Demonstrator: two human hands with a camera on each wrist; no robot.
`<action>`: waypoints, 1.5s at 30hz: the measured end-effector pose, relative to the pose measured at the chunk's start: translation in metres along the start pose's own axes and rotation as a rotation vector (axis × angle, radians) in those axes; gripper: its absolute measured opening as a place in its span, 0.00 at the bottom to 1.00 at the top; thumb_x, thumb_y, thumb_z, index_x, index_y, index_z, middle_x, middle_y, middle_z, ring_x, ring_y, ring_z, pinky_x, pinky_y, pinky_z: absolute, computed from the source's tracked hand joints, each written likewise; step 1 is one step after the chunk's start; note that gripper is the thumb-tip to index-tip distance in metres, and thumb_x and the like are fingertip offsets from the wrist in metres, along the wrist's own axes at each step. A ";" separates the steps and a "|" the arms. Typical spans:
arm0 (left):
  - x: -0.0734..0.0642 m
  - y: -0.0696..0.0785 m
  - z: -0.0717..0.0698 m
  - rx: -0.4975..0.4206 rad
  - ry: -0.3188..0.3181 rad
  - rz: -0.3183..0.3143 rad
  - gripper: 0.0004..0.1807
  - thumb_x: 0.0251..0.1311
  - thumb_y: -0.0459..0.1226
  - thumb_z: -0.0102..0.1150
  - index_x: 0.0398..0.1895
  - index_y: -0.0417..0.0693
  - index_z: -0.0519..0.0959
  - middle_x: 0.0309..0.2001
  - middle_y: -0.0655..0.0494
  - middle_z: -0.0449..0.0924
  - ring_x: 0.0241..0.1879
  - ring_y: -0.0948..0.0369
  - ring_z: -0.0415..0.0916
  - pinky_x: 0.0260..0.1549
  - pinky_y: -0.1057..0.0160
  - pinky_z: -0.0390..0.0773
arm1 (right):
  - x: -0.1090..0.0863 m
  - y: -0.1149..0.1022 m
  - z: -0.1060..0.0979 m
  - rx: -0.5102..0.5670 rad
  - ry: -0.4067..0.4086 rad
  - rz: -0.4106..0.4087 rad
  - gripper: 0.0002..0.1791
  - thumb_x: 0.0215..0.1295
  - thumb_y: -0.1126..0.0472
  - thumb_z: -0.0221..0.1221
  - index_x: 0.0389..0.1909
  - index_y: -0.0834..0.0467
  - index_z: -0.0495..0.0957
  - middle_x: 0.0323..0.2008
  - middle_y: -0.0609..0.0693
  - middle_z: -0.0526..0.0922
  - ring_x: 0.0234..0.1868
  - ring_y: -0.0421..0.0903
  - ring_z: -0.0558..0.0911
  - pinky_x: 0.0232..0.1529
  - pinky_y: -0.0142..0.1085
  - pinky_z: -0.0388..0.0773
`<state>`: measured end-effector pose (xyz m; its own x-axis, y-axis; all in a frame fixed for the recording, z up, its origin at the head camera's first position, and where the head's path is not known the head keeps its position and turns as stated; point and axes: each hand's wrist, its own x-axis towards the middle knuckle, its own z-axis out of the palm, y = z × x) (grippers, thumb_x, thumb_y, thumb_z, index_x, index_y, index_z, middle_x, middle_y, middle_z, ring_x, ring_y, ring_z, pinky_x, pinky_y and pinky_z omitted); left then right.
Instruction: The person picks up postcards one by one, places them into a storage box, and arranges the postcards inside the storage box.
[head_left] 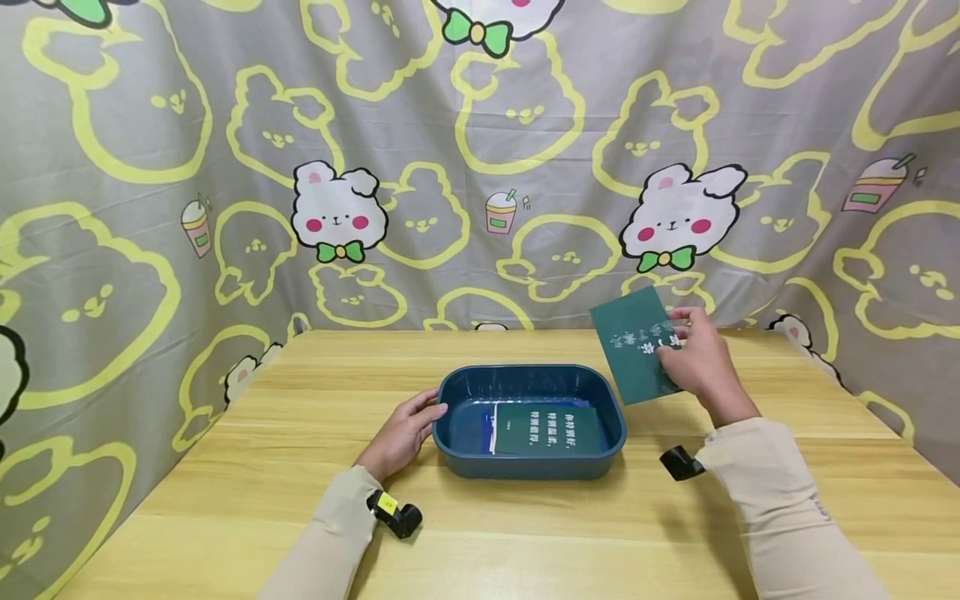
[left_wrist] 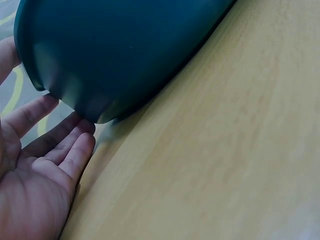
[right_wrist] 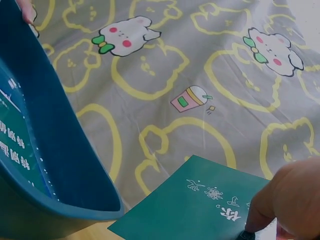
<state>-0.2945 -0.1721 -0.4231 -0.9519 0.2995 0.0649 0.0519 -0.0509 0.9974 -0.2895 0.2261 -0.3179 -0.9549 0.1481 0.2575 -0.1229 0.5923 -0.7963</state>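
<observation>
A dark teal plastic basin (head_left: 528,468) stands on the wooden table. My left hand (head_left: 405,433) holds its left end, the thumb at the rim and the fingers against the outer wall, as the left wrist view shows (left_wrist: 45,175). To the right of the basin, my right hand (head_left: 701,358) pinches a dark green printed card (head_left: 633,354) by its right side, thumb on the printed face. The card (right_wrist: 195,200) is tilted and raised beside the basin's right rim. Inside the basin lies another green card (head_left: 517,429) with white lettering, over blue and white pieces partly hidden under it.
The wooden table (head_left: 247,500) reaches back to a grey curtain (head_left: 450,275) with cartoon bears and rabbits, which hangs behind and at both sides. Small black cameras are strapped to the left wrist (head_left: 397,517) and right wrist (head_left: 681,463).
</observation>
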 end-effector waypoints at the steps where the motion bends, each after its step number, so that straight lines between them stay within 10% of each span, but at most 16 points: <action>1: 0.000 0.000 0.000 -0.001 0.002 0.000 0.30 0.71 0.36 0.48 0.71 0.32 0.56 0.68 0.34 0.59 0.66 0.47 0.61 0.61 0.61 0.68 | 0.000 -0.001 0.001 0.000 0.001 -0.002 0.32 0.64 0.70 0.50 0.69 0.66 0.54 0.62 0.74 0.64 0.53 0.67 0.73 0.42 0.53 0.80; 27: 0.000 -0.001 -0.001 -0.001 -0.008 0.008 0.31 0.71 0.37 0.49 0.71 0.31 0.55 0.69 0.34 0.58 0.66 0.46 0.60 0.62 0.60 0.67 | -0.009 -0.019 0.032 -0.042 -0.082 -0.126 0.27 0.64 0.72 0.51 0.64 0.66 0.59 0.58 0.73 0.70 0.54 0.67 0.73 0.44 0.57 0.80; 45: 0.000 -0.002 -0.001 0.005 -0.014 0.014 0.31 0.71 0.37 0.49 0.71 0.30 0.55 0.69 0.33 0.57 0.67 0.45 0.59 0.65 0.55 0.62 | -0.012 -0.015 0.053 -0.084 -0.162 -0.283 0.26 0.62 0.73 0.52 0.62 0.60 0.66 0.48 0.67 0.78 0.38 0.57 0.81 0.33 0.47 0.82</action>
<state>-0.2951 -0.1730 -0.4249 -0.9467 0.3123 0.0791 0.0666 -0.0506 0.9965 -0.2908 0.1737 -0.3378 -0.9175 -0.1554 0.3660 -0.3728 0.6562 -0.6561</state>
